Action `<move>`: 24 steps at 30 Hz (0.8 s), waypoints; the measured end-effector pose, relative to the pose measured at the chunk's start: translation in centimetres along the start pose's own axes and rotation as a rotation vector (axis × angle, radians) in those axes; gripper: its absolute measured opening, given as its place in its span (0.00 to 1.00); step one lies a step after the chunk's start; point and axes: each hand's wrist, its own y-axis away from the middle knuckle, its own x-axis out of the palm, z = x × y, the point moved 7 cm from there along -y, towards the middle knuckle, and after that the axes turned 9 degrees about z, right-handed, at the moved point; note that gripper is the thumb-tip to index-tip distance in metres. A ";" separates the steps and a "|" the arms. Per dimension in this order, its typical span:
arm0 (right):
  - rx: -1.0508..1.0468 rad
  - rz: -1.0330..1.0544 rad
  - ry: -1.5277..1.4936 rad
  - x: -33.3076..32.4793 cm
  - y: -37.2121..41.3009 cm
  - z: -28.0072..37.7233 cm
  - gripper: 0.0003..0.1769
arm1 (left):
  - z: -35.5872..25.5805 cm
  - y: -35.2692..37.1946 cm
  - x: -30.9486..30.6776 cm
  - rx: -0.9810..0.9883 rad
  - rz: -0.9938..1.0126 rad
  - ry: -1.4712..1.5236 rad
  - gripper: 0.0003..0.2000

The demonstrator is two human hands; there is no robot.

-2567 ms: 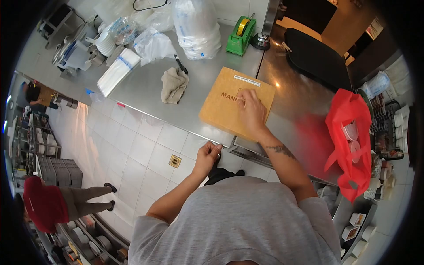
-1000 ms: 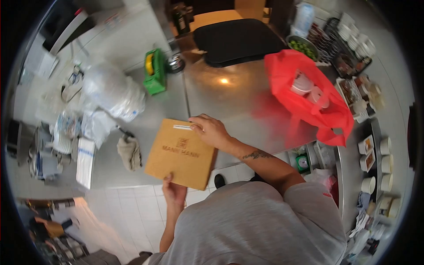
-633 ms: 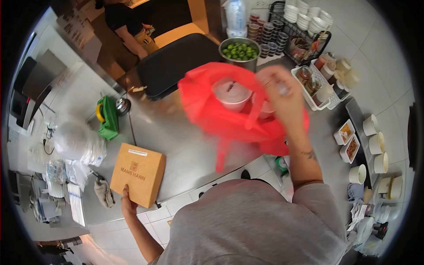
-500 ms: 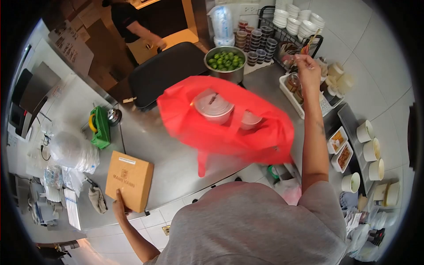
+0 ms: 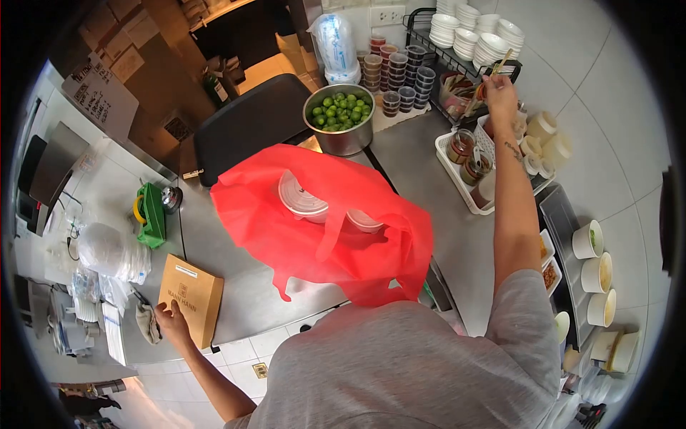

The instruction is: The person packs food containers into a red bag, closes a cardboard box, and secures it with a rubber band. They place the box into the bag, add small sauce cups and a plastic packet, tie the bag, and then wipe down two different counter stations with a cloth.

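Note:
A brown cardboard box (image 5: 191,297) printed "MANN HANN" sits at the counter's front left. My left hand (image 5: 174,326) is at its lower left corner, with fingers apart against its face. My right arm stretches over the counter to the black wire rack. There my right hand (image 5: 501,100) is closed in a pinch beside thin wooden sticks (image 5: 504,61); what lies between its fingertips is too small to make out. In the middle, an open red bag (image 5: 257,189) holds a white lidded bowl (image 5: 300,196) and a smaller lidded tub (image 5: 364,220).
Behind the bag stands a metal pot (image 5: 343,141) of green limes. Stacked sauce cups (image 5: 396,71) and white bowls (image 5: 493,46) line the back. A white basket (image 5: 475,199) with jars is under my right arm. A green tape dispenser (image 5: 151,218) and a cloth (image 5: 148,323) are at left.
My left hand has shifted from the box's bottom edge to its left corner, fingers loosened. My right hand remains raised by the rack. The red bag has settled, and the person behind is out of view.

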 end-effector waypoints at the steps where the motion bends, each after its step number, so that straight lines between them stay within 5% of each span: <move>1: -0.024 -0.002 0.003 0.2 -0.5 -0.5 0.16 | -0.6 0.0 0.5 0.028 0.021 0.054 0.16; 6: -0.053 -0.062 -0.154 -2.3 -3.2 -2.1 0.13 | -5.6 1.3 0.0 0.134 0.010 0.152 0.10; 12: 0.112 0.224 -1.224 -4.1 -7.1 1.0 0.09 | -15.3 1.1 -1.1 0.326 -0.035 0.303 0.07; 15: 0.051 0.315 -1.480 -3.8 -11.1 1.1 0.10 | -22.9 1.4 -0.5 0.457 0.023 0.449 0.06; 18: 0.011 0.333 -1.132 -6.0 -10.9 2.9 0.08 | -31.0 3.3 -0.2 0.559 0.147 0.527 0.05; 24: 0.277 0.557 -0.890 -4.0 -6.9 -1.6 0.09 | -42.4 7.5 -0.7 0.955 0.224 0.641 0.04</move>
